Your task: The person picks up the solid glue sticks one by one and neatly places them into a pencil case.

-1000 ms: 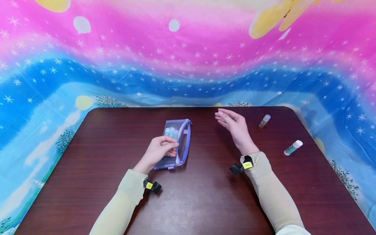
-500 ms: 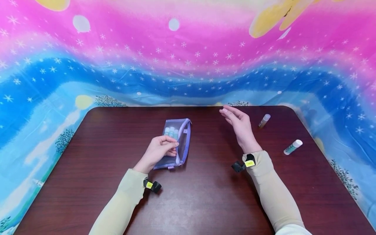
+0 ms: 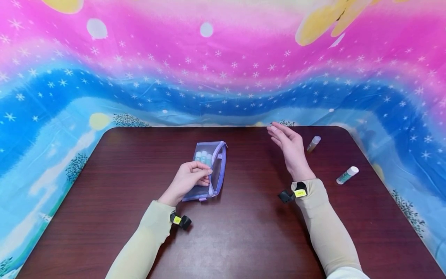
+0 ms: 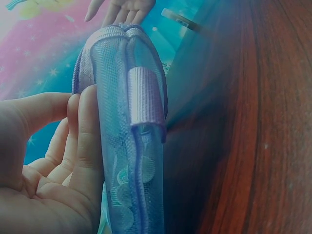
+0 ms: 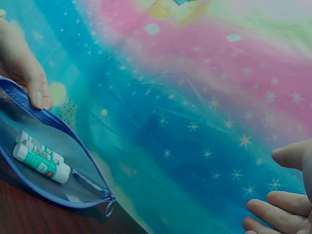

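Note:
My left hand (image 3: 188, 179) pinches the upper edge of a purple mesh zip pouch (image 3: 218, 176) between thumb and fingers. The pouch lies on the table with its unzipped mouth gaping to the right. Inside it, several white-and-green glue sticks (image 3: 203, 157) lie side by side; the right wrist view shows glue sticks (image 5: 41, 158) through the mouth. Above the table, right of the pouch, my right hand (image 3: 290, 149) is raised, fingers extended and holding nothing. Just right of that hand is a glue stick (image 3: 313, 143) with a clear cap and brownish body. A white-capped green glue stick (image 3: 347, 175) is farther right.
The dark brown wooden table (image 3: 87, 217) has its far edge just beyond the pouch and hands. A colourful patterned cloth (image 3: 223, 62) hangs around its back and sides. Black wrist cameras are strapped to both sleeves.
My right hand has moved right and slightly farther back, away from the pouch and closer to the clear-capped glue stick. My left hand and the pouch have stayed where they were.

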`<state>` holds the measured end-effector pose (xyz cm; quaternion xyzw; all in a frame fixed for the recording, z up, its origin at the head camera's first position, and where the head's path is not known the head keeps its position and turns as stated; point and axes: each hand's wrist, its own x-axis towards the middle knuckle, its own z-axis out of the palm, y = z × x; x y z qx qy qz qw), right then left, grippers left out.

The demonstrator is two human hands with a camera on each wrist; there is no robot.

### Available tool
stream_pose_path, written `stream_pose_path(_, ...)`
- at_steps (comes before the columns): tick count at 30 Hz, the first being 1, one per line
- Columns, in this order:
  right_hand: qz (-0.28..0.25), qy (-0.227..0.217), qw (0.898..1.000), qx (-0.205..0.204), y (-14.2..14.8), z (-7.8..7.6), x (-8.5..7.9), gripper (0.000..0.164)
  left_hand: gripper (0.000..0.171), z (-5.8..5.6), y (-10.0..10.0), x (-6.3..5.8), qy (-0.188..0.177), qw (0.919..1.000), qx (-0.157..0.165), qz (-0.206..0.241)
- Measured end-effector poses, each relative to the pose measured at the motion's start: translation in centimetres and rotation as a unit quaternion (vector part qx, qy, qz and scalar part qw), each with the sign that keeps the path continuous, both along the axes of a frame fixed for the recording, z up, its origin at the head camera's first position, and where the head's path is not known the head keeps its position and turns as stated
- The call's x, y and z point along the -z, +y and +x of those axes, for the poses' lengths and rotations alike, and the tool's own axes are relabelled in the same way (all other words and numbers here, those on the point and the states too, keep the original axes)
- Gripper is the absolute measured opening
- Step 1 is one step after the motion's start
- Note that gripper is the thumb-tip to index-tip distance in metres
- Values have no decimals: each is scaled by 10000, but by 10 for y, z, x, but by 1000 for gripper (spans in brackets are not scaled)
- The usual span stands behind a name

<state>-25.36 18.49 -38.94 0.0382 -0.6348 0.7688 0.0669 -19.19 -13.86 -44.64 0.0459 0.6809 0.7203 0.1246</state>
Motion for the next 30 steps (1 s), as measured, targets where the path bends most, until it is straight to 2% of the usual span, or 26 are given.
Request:
stream_pose_path(17, -639, 199, 9973, 314, 27, 5, -20, 48, 20, 1, 0, -2, 4, 10000, -19, -25)
stream_pose_path(30, -1252, 331, 9890, 716, 43, 9, -32, 39, 21, 1, 0, -1, -14, 10000, -18, -46)
